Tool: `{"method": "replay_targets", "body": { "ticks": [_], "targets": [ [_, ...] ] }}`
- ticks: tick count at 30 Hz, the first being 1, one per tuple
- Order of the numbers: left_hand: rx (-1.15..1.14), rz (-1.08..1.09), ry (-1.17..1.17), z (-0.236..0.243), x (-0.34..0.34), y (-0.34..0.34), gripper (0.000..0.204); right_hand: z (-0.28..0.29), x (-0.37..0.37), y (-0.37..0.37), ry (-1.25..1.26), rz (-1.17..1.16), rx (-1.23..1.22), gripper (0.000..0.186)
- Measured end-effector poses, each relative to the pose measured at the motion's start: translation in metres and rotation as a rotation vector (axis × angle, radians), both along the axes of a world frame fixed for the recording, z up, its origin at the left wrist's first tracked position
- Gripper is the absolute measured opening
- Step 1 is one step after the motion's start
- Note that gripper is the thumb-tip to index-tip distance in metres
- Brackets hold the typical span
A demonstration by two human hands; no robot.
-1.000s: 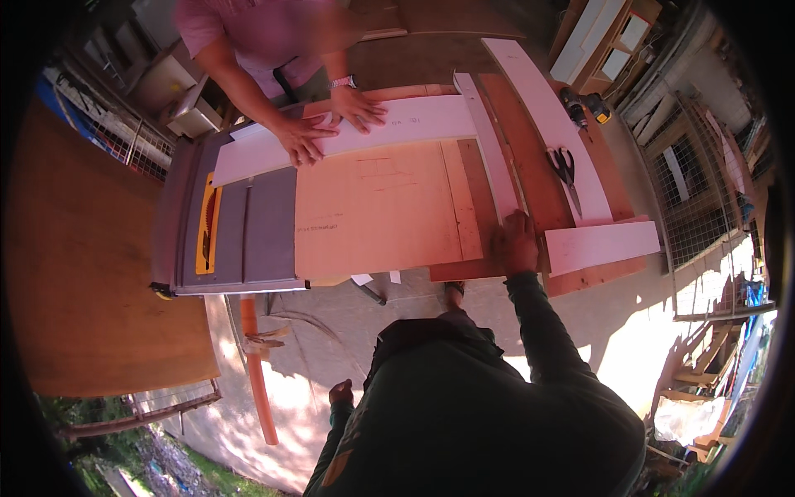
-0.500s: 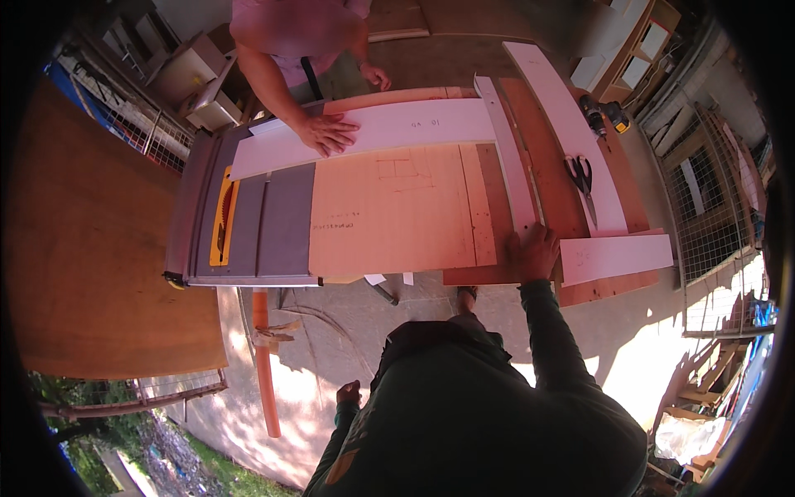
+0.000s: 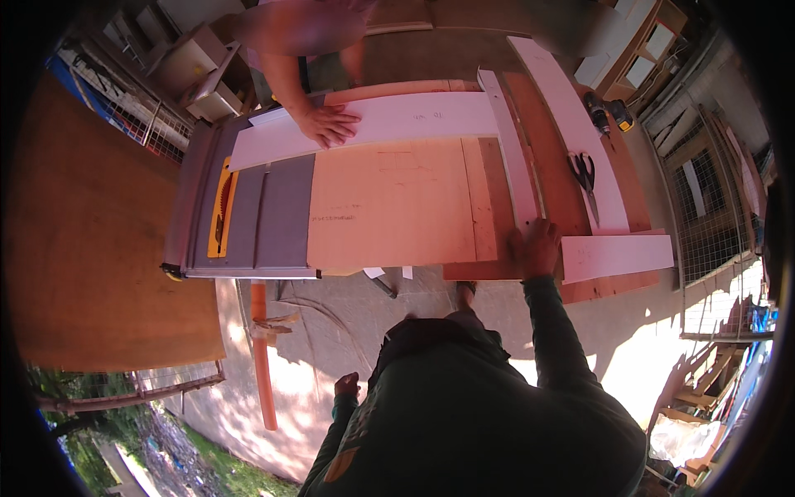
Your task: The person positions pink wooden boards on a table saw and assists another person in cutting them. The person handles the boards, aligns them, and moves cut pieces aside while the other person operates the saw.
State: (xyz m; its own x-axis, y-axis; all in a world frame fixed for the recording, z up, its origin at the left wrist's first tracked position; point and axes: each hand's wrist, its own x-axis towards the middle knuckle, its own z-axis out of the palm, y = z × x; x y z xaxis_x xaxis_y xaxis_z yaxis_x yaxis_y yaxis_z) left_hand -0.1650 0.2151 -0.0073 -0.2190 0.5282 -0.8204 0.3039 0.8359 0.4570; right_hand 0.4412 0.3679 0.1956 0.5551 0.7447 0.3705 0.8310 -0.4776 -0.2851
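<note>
On the brown board [image 3: 553,178], our narrow white strip [image 3: 511,149] points lengthwise away, leaning left; our right hand [image 3: 537,247] meets its near end, finger state unclear; our left hand [image 3: 347,384] hangs, fingers curled.

work surface's kinda patchwork: grey saw table [image 3: 286,211] on left, pale plywood sheet [image 3: 389,207] next to it, reddish-brown top [image 3: 551,157] on right. long white board [image 3: 397,118] lies along far side of first two. reddish part's got narrow white strip [image 3: 515,157], longer white plank [image 3: 610,203], short white piece [image 3: 617,258] near front.
</note>
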Motion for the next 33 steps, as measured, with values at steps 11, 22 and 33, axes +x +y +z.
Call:
{"method": "replay_targets", "body": {
  "ticks": [11, 22, 33],
  "targets": [
    [0.076, 0.003, 0.079, -0.034, -0.010, -0.023, 0.048, 0.002, -0.002, 0.009, -0.037, 0.025, 0.001, 0.055],
    [0.136, -0.222, 0.332, -0.020, 0.009, -0.010, 0.051, -0.028, 0.026, 0.005, -0.314, 0.180, -0.038, 0.044],
    [0.000, -0.260, 0.325, -0.008, 0.017, -0.024, 0.049, -0.035, 0.032, 0.007, -0.324, 0.189, -0.047, 0.049]
  ]
}}
